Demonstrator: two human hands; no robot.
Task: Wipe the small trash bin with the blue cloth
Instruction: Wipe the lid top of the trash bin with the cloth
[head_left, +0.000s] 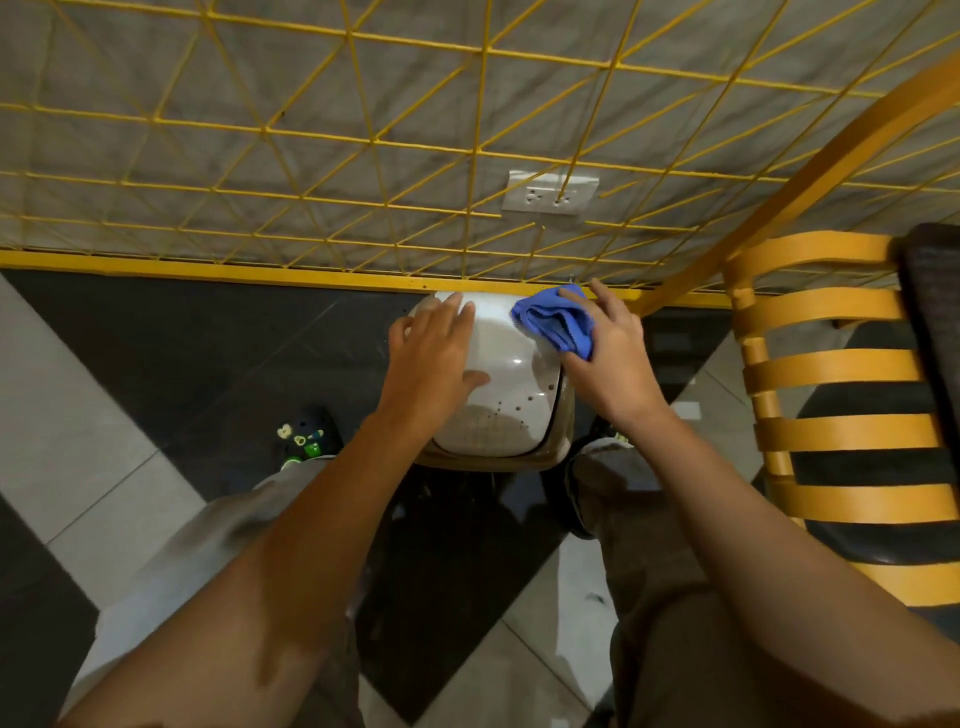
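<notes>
The small trash bin (506, 395) stands on the floor against the yellow rail, seen from above; its glossy white lid has dark specks near the front. My left hand (434, 353) lies flat on the lid's left side, fingers straight. At the lid's far right corner my right hand (608, 343) holds the bunched blue cloth (556, 325) against the bin, thumb and fingers curled round it.
A yellow wire grid (363, 156) covers the grey wall behind the bin, with a wall socket (550, 195) above it. A yellow slatted chair (831, 395) stands close on the right. My knees flank the bin, and a shoe (306, 434) shows at its left.
</notes>
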